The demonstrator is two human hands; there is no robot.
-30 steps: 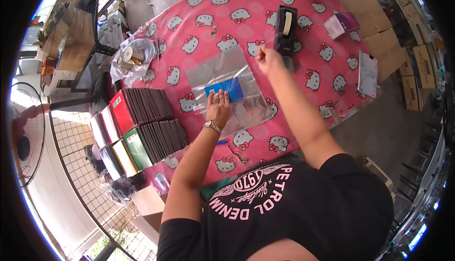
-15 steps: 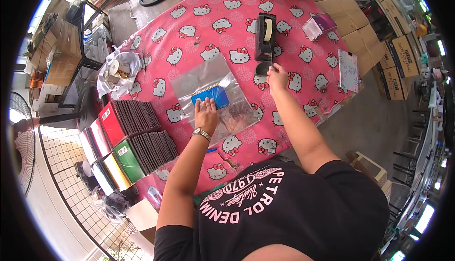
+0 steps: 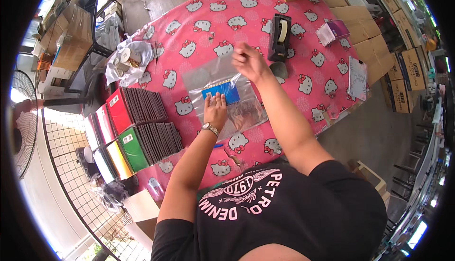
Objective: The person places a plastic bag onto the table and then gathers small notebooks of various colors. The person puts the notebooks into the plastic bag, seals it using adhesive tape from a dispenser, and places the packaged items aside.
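Observation:
A small blue spiral notebook (image 3: 232, 93) lies inside a clear plastic bag (image 3: 197, 75) on the pink table. My left hand (image 3: 215, 111), wearing a wristwatch, rests with its fingers stretched flat over the notebook's lower left part. Above the bag's upper right part is my right hand (image 3: 250, 63), its fingers curled with thumb and forefinger pinched together. Whatever is in that pinch is too small to make out. Right of this hand stands a black tape dispenser (image 3: 273, 49) with a roll of clear tape, and a small dark round dish (image 3: 279, 70) sits below it.
Stacked spiral notebooks (image 3: 147, 112) with coloured covers fill the table's left side. Behind them is a white plastic bag (image 3: 118, 71) with rolls. To the right lie a purple-covered pack (image 3: 335, 31), a clipboard-like white sheet (image 3: 357, 78) and cardboard (image 3: 367, 48). A blue pen (image 3: 218, 146) lies near me.
My right hand has moved left from beside the tape dispenser to above the plastic bag, fingers still pinched. My left hand stays on the notebook. The whole view has shifted slightly.

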